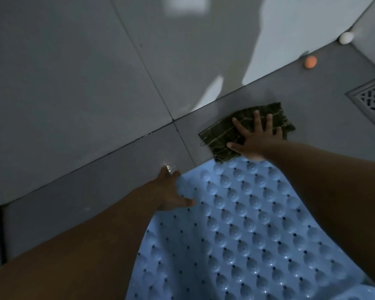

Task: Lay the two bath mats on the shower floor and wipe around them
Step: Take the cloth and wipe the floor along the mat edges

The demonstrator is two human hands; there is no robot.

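A light blue bath mat with round bumps and small holes lies on the grey shower floor, reaching from the bottom of the view to mid-frame. My right hand presses flat, fingers spread, on a dark green cloth lying on the floor just beyond the mat's far edge. My left hand rests at the mat's far left corner, thumb on the mat; its fingers lie on the floor at the mat's edge. A second mat's edge may show at the bottom right corner, but I cannot tell.
The grey tiled wall meets the floor along a diagonal line just past the cloth. A square metal floor drain sits at the right edge. An orange ball-like object and a white one lie near the far corner.
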